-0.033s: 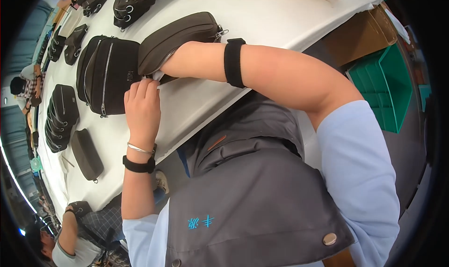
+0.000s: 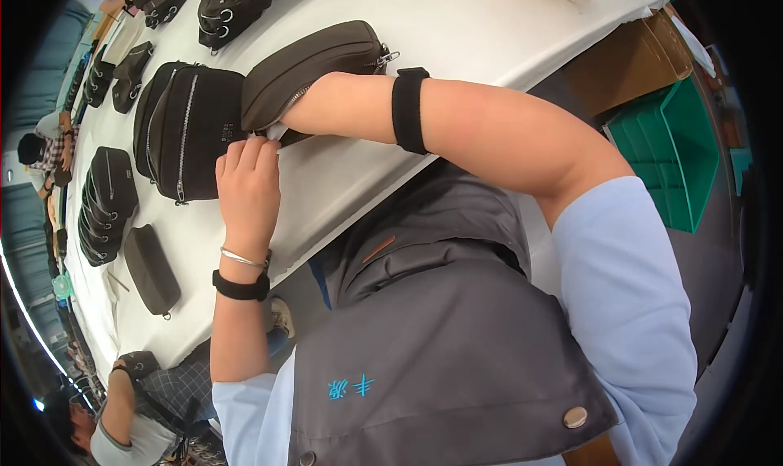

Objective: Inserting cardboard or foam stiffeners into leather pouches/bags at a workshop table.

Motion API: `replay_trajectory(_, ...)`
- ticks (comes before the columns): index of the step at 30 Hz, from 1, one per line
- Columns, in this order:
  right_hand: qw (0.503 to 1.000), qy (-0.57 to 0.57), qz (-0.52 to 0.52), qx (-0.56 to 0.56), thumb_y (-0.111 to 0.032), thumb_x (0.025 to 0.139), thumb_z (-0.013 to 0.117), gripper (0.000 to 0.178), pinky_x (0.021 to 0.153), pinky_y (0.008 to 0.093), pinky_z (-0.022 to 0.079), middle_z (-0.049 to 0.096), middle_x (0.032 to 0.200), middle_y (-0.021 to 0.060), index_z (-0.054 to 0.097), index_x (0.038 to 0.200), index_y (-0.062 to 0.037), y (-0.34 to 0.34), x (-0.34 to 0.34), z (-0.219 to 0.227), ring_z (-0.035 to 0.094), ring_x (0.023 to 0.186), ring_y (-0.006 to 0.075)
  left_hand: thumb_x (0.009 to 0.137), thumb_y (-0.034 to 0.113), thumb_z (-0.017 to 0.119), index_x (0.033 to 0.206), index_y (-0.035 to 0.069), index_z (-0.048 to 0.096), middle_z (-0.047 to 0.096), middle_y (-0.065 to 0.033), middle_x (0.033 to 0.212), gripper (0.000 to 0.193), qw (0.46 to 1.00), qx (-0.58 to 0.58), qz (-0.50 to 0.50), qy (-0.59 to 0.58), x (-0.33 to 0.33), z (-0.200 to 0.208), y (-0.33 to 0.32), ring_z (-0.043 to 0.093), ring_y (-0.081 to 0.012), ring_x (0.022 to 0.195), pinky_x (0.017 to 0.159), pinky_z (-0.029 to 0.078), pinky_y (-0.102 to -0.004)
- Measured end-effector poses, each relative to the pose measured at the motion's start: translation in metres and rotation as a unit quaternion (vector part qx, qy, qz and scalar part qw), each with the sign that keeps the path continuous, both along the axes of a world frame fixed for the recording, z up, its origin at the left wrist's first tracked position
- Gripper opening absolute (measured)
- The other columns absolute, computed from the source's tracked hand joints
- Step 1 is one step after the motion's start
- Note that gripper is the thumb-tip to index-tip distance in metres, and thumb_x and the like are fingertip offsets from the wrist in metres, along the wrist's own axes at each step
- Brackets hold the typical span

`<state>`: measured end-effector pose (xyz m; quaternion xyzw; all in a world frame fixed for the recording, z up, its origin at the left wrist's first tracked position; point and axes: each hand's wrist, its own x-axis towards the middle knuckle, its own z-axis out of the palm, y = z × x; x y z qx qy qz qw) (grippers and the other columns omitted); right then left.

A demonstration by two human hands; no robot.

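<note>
A dark brown zipped bag [image 2: 314,54] lies on the white table with its zip undone along the near side. My right forearm [image 2: 351,107] reaches into that opening, and the bag hides the fingers of my right hand. My left hand [image 2: 249,176] is closed, its bent fingertips pinching the bag's lower left end beside a small whitish bit [image 2: 276,131]. Touching the brown bag on its left is a black bag [image 2: 192,131] with silver zips, standing close to my left knuckles.
Several dark pouches [image 2: 106,205] stand in a row at left, near a single dark pouch [image 2: 152,270]. More black bags [image 2: 232,13] sit toward the back. A green crate [image 2: 669,156] and a cardboard box [image 2: 628,66] are beyond the table's right edge. A co-worker [image 2: 122,425] sits lower left.
</note>
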<state>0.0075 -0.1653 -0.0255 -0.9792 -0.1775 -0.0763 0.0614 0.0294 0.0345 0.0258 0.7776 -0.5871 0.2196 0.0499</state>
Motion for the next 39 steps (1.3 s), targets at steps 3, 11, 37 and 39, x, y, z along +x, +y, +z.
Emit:
replay_trajectory(3, 0.998, -0.063, 0.012, 0.01, 0.0, 0.072, 0.07, 0.028, 0.072, 0.0294, 0.053, 0.069, 0.087, 0.0106, 0.067, 0.1, -0.0018, -0.007, -0.031, 0.026, 0.066, 0.079, 0.0254, 0.078, 0.003, 0.061, 0.1, 0.007, 0.066, 0.055, -0.0028, 0.088, 0.022, 0.999, 0.031, -0.023, 0.011, 0.005, 0.002, -0.001, 0.053, -0.0209, 0.085, 0.074, 0.042, -0.0354)
replay_trajectory(11, 0.999, 0.037, -0.024, 0.02, -0.001, 0.072, 0.072, 0.022, 0.073, 0.0299, 0.054, 0.069, 0.088, 0.0105, 0.069, 0.094, -0.0024, 0.0, -0.034, 0.048, 0.066, 0.079, 0.0251, 0.077, 0.005, 0.06, 0.092, 0.006, 0.066, 0.051, -0.0047, 0.087, 0.016, 0.997, 0.065, 0.016, -0.036, 0.002, -0.002, -0.01, 0.051, -0.0213, 0.083, 0.071, 0.041, -0.0344)
replay_trajectory(37, 0.977, 0.166, -0.123, 0.05, -0.009, 0.079, 0.068, 0.028, 0.081, 0.0406, 0.052, 0.07, 0.107, 0.0125, 0.072, 0.106, -0.0072, 0.011, 0.022, 0.051, 0.066, 0.093, 0.0322, 0.085, -0.011, 0.045, 0.13, -0.007, 0.048, 0.059, -0.0255, 0.109, 0.045, 0.975, -0.107, -0.024, 0.193, 0.007, 0.004, -0.028, 0.057, -0.0405, 0.099, 0.088, 0.047, -0.0424)
replay_trajectory(39, 0.982, 0.149, -0.115, 0.035, -0.01, 0.08, 0.066, 0.025, 0.082, 0.0413, 0.052, 0.07, 0.107, 0.0128, 0.073, 0.104, -0.0073, 0.012, 0.023, 0.055, 0.065, 0.095, 0.0324, 0.083, -0.011, 0.044, 0.128, -0.011, 0.043, 0.054, -0.0292, 0.113, 0.045, 0.973, -0.082, -0.013, 0.214, 0.006, 0.002, -0.035, 0.05, -0.0449, 0.108, 0.093, 0.043, -0.045)
